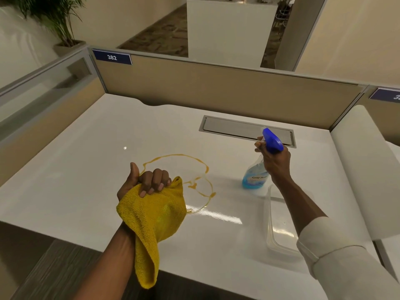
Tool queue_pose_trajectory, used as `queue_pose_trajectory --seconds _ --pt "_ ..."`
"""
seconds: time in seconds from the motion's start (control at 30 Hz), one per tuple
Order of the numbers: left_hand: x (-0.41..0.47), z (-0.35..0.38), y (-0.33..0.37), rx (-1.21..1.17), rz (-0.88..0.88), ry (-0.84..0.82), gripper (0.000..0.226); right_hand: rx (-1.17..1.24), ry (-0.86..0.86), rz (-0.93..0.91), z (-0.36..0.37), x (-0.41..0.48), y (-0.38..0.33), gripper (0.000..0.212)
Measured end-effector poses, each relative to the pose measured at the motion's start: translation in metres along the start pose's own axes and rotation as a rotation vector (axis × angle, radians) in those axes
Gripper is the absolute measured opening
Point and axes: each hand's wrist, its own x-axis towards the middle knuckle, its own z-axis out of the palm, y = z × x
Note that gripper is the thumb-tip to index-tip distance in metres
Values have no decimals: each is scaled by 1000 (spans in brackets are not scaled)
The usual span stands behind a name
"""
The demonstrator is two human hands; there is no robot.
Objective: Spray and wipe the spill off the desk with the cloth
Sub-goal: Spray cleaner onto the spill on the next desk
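Note:
An orange-yellow spill (194,185) lies in looping streaks on the white desk (75,169), near its middle. My left hand (145,182) is closed on a yellow cloth (151,219), which hangs down from my fist just left of the spill, above the desk. My right hand (273,159) grips the neck of a spray bottle (255,176) with blue liquid and a blue trigger head. The bottle is tilted, its base low over or on the desk to the right of the spill, nozzle pointing up and left.
A clear plastic container (275,230) sits on the desk under my right forearm. A grey cable hatch (233,126) is set into the desk at the back. Tan partition panels (216,89) close off the back and left. A white rounded divider (357,169) stands at the right.

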Motion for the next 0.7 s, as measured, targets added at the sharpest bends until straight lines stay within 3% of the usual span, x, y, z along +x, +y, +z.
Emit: queue_pose_trajectory --seconds 0.1,0.23,0.33,0.57,0.7 --pt "0 2 -1 18 5 11 76 7 18 17 -2 0 2 45" --pt "1 3 -2 15 -4 -4 78 -37 43 57 -3 -2 7 67" --pt "2 5 -3 30 -9 10 74 -100 60 86 -4 -7 12 55" --pt "4 4 -4 23 -37 -16 72 -51 213 165 -21 -65 20 86" --pt "3 4 -12 24 -73 0 70 52 253 123 -15 -129 10 62"
